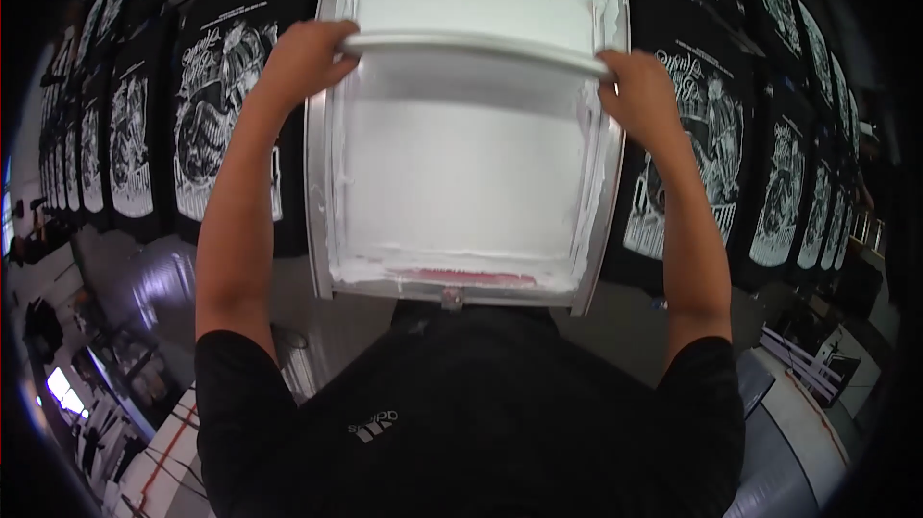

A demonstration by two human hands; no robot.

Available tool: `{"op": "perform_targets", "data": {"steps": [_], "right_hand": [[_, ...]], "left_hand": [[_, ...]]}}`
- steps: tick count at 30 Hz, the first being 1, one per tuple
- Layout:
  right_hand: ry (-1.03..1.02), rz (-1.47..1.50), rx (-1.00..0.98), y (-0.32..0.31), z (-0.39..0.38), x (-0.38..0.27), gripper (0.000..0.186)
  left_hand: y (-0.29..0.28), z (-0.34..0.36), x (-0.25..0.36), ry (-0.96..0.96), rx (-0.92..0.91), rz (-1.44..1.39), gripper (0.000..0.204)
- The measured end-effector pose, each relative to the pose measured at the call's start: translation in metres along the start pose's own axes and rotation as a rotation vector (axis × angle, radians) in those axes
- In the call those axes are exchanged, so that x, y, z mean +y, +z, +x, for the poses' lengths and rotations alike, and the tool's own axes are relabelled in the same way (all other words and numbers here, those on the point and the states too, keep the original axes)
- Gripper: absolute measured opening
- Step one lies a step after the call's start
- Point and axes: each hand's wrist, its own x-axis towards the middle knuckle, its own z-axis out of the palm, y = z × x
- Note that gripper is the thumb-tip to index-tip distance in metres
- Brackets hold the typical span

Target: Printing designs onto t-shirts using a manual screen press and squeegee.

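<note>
A metal-framed screen-printing screen (615, 8) fills the middle of the head view, with white ink (457, 172) spread over it and a pinkish strip along its near edge. A long, pale squeegee bar (471, 45) lies across the upper part of the screen, blurred by motion. My left hand (310, 58) is closed on the bar's left end, thumb under it. My right hand (639, 95) is closed on the right end, which sits a little lower in the picture.
Rows of black printed fabric pieces on platens (135, 152) curve away on both sides. A grey metal surface (163, 287) shows below them at the left. A grey-and-white structure with an orange cord (808, 422) sits at the lower right.
</note>
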Motion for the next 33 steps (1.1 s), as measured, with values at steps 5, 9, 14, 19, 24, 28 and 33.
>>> {"op": "perform_targets", "data": {"steps": [5, 9, 14, 19, 24, 28, 33], "right_hand": [[-0.024, -0.291, 0.182, 0.073, 0.088, 0.055, 0.030], [0.075, -0.361, -0.011, 0.106, 0.050, 0.029, 0.037], [0.059, -0.116, -0.162, 0.048, -0.061, -0.030, 0.033], [0.019, 0.078, -0.208, -0.004, -0.196, -0.118, 0.031], [0.144, 0.085, -0.314, 0.016, -0.257, -0.156, 0.036], [0.192, 0.078, -0.443, 0.024, -0.252, -0.147, 0.040], [0.226, 0.053, -0.288, 0.042, -0.291, -0.166, 0.046]], "left_hand": [[0.058, 0.077, -0.056, 0.001, 0.276, 0.256, 0.031], [0.099, 0.031, -0.038, -0.066, 0.155, 0.270, 0.036], [0.052, -0.088, 0.034, 0.001, 0.119, 0.080, 0.033], [0.005, -0.227, 0.109, -0.061, -0.054, -0.008, 0.030], [0.041, -0.293, 0.132, -0.067, -0.018, -0.115, 0.034], [0.045, -0.291, 0.132, -0.100, -0.075, -0.106, 0.034], [0.075, -0.326, 0.141, -0.114, 0.123, -0.054, 0.042]]}}
